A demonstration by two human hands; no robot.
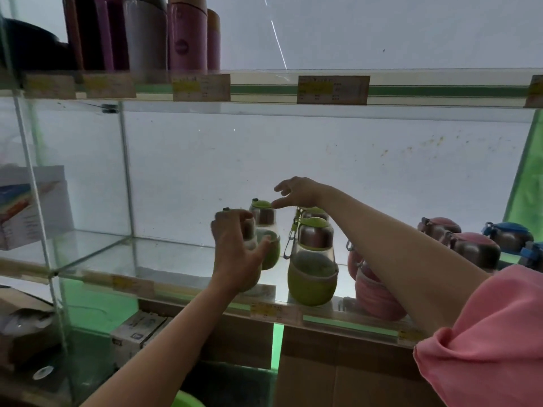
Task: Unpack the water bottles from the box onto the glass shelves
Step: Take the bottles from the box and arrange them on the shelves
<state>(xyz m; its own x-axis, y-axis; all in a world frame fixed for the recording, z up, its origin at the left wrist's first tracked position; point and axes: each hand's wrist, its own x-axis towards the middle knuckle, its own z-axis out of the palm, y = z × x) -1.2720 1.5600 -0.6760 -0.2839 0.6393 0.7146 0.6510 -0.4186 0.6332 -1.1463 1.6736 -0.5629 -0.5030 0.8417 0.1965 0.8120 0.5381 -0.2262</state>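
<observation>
My left hand [236, 248] is wrapped around a green water bottle [254, 279] at the front of the glass shelf [164, 274]; the hand hides most of that bottle. Behind it stands a second green bottle [264, 227], and my right hand [296, 191] hovers just above it with fingers spread, one fingertip at its green lid. A third green bottle [313, 259] stands to the right, with a fourth [314, 213] behind it, mostly hidden by my right forearm. Pink bottles [376, 298] are further right.
More pink bottles [470, 249] and blue-lidded ones [509, 233] fill the shelf's right end. An upper shelf [264, 89] with price tags carries tall pink and white flasks [188, 33]. A glass divider [126, 171] closes the left. Cardboard boxes [338, 377] stand below.
</observation>
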